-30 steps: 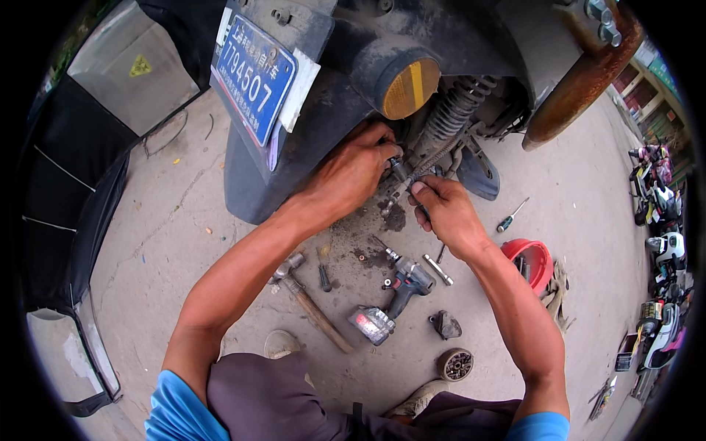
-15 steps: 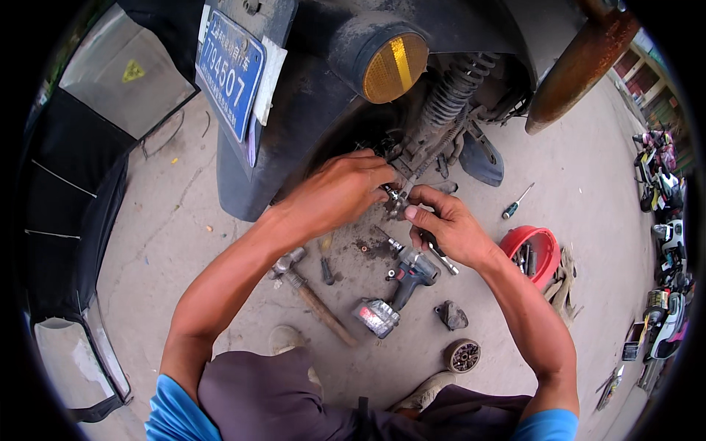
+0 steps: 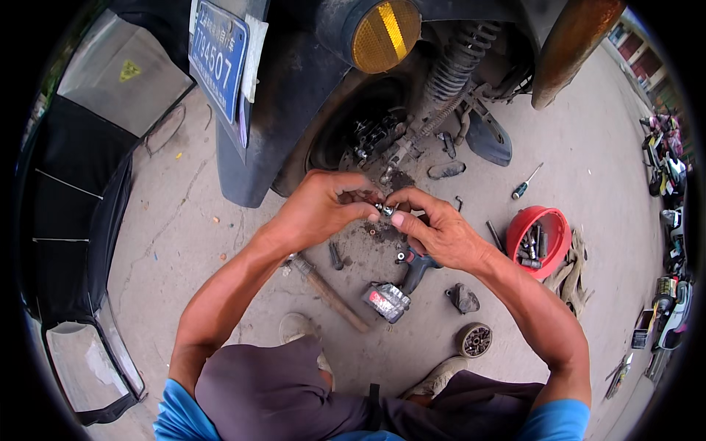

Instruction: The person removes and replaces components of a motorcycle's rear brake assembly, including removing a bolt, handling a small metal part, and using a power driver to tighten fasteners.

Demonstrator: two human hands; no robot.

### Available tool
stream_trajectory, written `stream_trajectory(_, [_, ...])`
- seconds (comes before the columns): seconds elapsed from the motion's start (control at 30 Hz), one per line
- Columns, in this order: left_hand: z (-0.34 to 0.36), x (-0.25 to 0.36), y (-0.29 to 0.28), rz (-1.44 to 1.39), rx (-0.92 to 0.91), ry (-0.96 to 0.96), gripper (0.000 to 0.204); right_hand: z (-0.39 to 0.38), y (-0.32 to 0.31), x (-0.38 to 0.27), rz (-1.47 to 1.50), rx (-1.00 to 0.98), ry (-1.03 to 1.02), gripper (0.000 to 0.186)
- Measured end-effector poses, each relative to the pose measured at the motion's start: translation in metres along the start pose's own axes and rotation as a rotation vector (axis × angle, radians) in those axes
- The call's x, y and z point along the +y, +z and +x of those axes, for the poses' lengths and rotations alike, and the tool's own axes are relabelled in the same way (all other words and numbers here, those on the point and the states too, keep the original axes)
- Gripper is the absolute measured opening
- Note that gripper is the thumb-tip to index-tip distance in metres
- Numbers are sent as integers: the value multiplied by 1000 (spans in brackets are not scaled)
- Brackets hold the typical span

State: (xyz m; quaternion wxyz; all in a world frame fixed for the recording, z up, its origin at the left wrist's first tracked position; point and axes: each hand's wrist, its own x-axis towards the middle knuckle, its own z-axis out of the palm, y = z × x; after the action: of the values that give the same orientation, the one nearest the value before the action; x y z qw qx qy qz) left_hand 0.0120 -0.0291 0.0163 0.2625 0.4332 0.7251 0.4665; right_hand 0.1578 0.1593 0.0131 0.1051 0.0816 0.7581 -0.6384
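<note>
My left hand [image 3: 323, 209] and my right hand [image 3: 441, 229] meet above the floor, just in front of the wheel. Their fingertips pinch a small shiny metal fitting [image 3: 385, 210] between them; whether it is a nut, bolt or joint I cannot make out. Behind the hands, dark wheel-hub parts [image 3: 376, 137] show beside the lower end of a coil-spring shock absorber [image 3: 462, 62]. A cordless impact driver [image 3: 419, 269] lies below my right hand, its front end covered by it.
A hammer [image 3: 327, 290] lies left of the driver. To the right are a red bowl [image 3: 518, 228] of sockets, a screwdriver [image 3: 527, 181] and gloves [image 3: 573, 272]. A round tin of small hardware [image 3: 474, 340] sits near my foot. The vehicle's mudguard [image 3: 276, 95] overhangs the far side.
Both hands have drawn back from the hub parts toward me, bringing the small metal fitting away from the wheel. The hub and shock absorber's lower end are now uncovered. My view has shifted slightly.
</note>
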Motion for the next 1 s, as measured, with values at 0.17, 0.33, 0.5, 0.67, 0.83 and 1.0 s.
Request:
stream_trajectory(0.17, [-4, 4, 4, -76, 31, -33, 22, -3, -1, -3, -21, -6, 1, 27])
stream_trajectory(0.33, [-8, 15, 5, 5, 56, -51, 20, -4, 1, -5, -159, 51, -112, 28])
stream_trajectory(0.5, [-12, 14, 7, -34, 110, -46, 22, -8, 0, -8, -171, 53, -102, 28])
stream_trajectory(0.67, [-18, 12, 7, -187, 126, -124, 23, -13, -2, -7, -164, 79, -156, 28])
stream_trajectory(0.83, [-8, 13, 8, -314, 247, -110, 23, -13, -5, -10, 20, 164, -60, 28])
stream_trajectory(1.0, [5, 11, 11, -424, 245, -64, 25, -7, -3, -27, -42, 196, -38, 29])
